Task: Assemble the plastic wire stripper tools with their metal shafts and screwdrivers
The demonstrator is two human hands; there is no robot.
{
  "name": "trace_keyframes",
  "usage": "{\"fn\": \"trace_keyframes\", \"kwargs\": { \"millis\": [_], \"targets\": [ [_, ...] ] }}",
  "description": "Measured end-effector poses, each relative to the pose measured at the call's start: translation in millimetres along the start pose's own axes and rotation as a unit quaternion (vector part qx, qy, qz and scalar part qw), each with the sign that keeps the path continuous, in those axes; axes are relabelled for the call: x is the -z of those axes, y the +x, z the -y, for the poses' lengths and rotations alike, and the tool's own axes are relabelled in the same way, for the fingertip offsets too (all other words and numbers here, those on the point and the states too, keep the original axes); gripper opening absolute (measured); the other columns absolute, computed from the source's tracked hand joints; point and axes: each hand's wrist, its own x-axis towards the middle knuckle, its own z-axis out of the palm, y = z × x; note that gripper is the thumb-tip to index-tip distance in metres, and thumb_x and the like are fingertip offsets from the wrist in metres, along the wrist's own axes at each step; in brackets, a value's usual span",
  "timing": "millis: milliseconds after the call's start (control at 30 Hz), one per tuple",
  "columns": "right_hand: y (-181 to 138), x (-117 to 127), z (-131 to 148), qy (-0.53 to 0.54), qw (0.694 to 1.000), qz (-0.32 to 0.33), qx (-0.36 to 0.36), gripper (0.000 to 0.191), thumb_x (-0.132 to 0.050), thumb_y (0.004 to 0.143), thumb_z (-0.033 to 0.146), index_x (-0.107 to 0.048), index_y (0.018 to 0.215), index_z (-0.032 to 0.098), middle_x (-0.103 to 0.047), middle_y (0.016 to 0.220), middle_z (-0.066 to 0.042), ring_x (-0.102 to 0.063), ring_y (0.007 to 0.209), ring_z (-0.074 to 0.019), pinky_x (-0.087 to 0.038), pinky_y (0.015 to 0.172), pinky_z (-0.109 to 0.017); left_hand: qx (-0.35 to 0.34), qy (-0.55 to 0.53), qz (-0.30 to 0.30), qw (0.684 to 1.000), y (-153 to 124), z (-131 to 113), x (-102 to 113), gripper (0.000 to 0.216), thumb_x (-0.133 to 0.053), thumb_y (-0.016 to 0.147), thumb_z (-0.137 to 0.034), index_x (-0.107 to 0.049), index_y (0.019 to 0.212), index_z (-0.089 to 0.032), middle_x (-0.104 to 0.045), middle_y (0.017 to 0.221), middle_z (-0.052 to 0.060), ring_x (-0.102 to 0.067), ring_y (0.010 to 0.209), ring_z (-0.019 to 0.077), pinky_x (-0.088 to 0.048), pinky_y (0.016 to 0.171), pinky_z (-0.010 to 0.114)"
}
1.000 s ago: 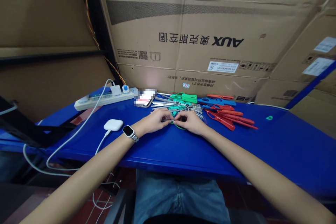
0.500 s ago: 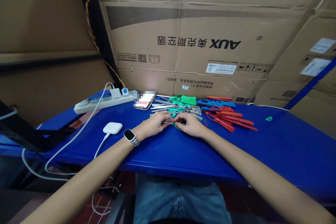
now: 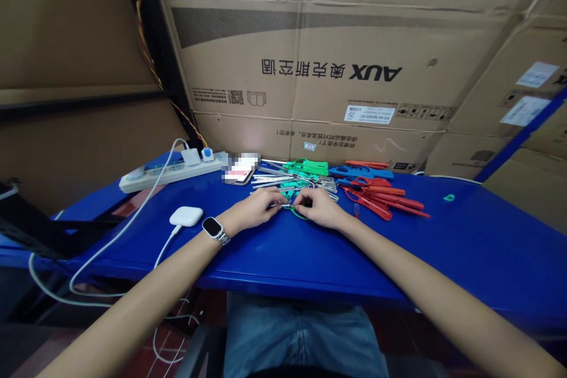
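Observation:
Both my hands meet at the middle of the blue table point(image 3: 310, 254). My left hand point(image 3: 254, 208), with a smartwatch on its wrist, and my right hand point(image 3: 319, 207) pinch a small green-handled metal piece point(image 3: 289, 205) between their fingertips, low over the tabletop. Just behind them lies a pile of green-handled tools point(image 3: 305, 166) with bare metal blades. Red tools point(image 3: 385, 196) and blue tools point(image 3: 361, 172) lie to the right of my right hand.
A white power strip point(image 3: 170, 171) with plugged cables lies at the back left, with a white earbud case point(image 3: 186, 215) on a cable nearer me. A phone point(image 3: 239, 174) lies by the strip. A small teal piece point(image 3: 449, 197) sits at right. Cardboard boxes point(image 3: 310, 71) wall the back.
My hands keep pinching the small piece at the same spot with only slight finger shifts. The view has shifted a little.

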Motion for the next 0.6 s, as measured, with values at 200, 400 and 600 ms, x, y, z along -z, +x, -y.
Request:
{"fn": "trace_keyframes", "kwargs": {
  "millis": [200, 400, 600],
  "targets": [
    [-0.3, 0.4, -0.4, 0.003, 1.000, 0.004, -0.002, 0.013, -0.060, 0.071, 0.008, -0.068, 0.076, 0.016, -0.068, 0.073, -0.001, -0.060, 0.066, -0.0132, -0.046, 0.063, -0.025, -0.005, -0.017, -0.021, 1.000, -0.4, 0.4, -3.1, 0.020, -0.054, 0.095, -0.018, -0.071, 0.105, -0.018, -0.065, 0.102, 0.009, -0.063, 0.092, 0.0204, -0.049, 0.085, 0.033],
    [0.6, 1.2, -1.5, 0.020, 1.000, 0.014, -0.008, 0.013, -0.060, 0.069, 0.009, -0.068, 0.076, 0.016, -0.068, 0.071, 0.000, -0.060, 0.063, -0.0126, -0.045, 0.060, -0.024, -0.022, -0.024, -0.021, 0.999, -1.0, 2.3, -4.0, 0.019, -0.055, 0.094, -0.019, -0.072, 0.103, -0.018, -0.066, 0.101, 0.008, -0.063, 0.088, 0.0186, -0.049, 0.082, 0.031],
    [0.9, 0.7, -0.7, 0.011, 1.000, 0.011, -0.007, 0.015, -0.059, 0.069, 0.007, -0.068, 0.076, 0.016, -0.067, 0.071, 0.000, -0.059, 0.064, -0.0125, -0.045, 0.061, -0.024, -0.035, -0.013, -0.018, 0.999, -0.6, 2.7, -4.1, 0.019, -0.055, 0.095, -0.019, -0.071, 0.103, -0.019, -0.066, 0.103, 0.008, -0.064, 0.092, 0.0192, -0.049, 0.085, 0.031]
  ]
}}
